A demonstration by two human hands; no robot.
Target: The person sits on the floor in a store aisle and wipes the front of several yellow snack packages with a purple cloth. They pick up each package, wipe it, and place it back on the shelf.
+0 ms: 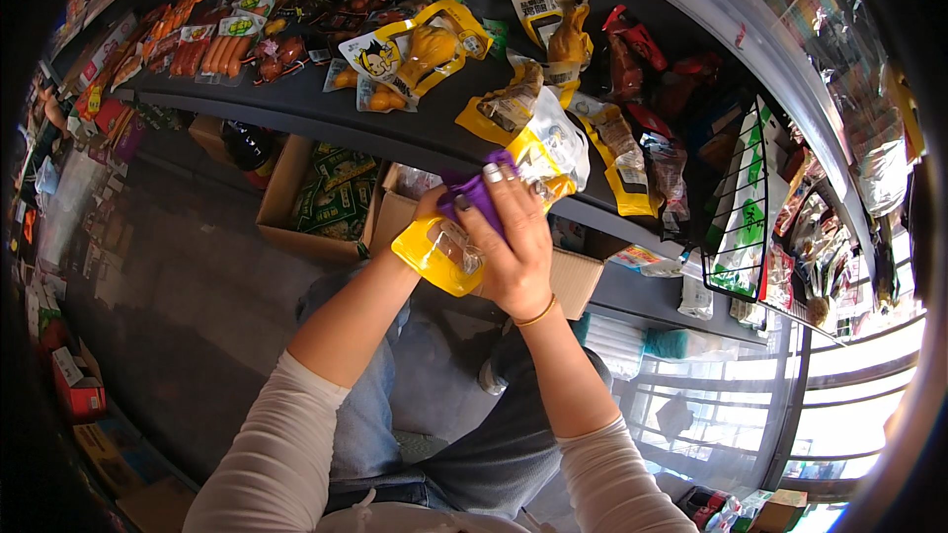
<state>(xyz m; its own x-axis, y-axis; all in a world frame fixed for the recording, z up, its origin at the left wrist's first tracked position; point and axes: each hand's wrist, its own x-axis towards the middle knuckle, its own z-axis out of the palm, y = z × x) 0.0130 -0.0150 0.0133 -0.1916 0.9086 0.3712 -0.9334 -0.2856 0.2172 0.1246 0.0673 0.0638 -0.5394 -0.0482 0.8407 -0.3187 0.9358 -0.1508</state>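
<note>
My right hand (pixel 518 244) holds a purple cloth (pixel 474 189) against a yellow food pouch (pixel 443 255), fingers spread over the cloth. Mostly hidden behind pouch and cloth, my left hand (pixel 428 201) grips the pouch from beneath. Beyond my fingertips a white and yellow pouch (pixel 559 137) sticks out over the shelf edge; I cannot tell whether it is the same pouch. A yellow-edged pouch of poultry meat (pixel 429 52) lies on the dark shelf (pixel 311 100) ahead. To the right lie a similar pouch (pixel 566 29) and another yellow pouch (pixel 618 152).
Sausage packs (pixel 226 52) line the shelf's left part. Below stands an open cardboard box (pixel 278 226) with green packets. A black wire rack (pixel 763 215) juts out at right. An upper shelf edge (pixel 740 29) curves overhead. A red box (pixel 81 389) stands at far left.
</note>
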